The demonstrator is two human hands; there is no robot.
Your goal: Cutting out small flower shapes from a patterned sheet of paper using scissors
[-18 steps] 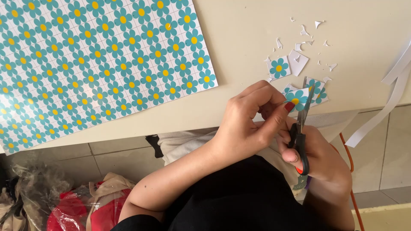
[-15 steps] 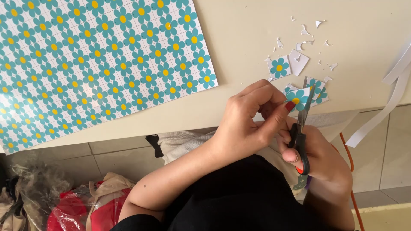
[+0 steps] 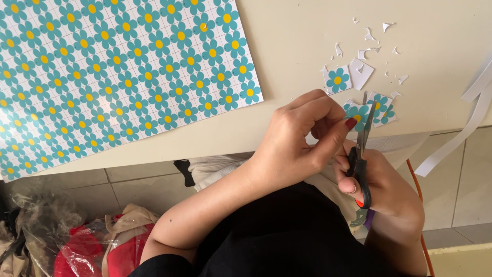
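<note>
paper flower under the blades

the left hand (image 3: 300,146) curls in from the left, thumb and bent fingers pinching a small teal paper flower with a yellow centre (image 3: 357,114) at the cream table's edge (image 3: 287,56). the right hand (image 3: 382,187) rises from below, fingers closed through the black handles of the steel scissors (image 3: 361,154), blades narrowly parted against the flower. a cut flower square (image 3: 337,80) and white paper scraps (image 3: 376,48) lie just beyond; the large flower-patterned sheet (image 3: 113,72) lies well to the left.

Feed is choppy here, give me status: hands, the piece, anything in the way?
Left hand pinching flower cutout. Right hand gripping black scissors, blades at the cutout. Paper scraps and another cut flower square lie beyond on table, not obstructing.
</note>
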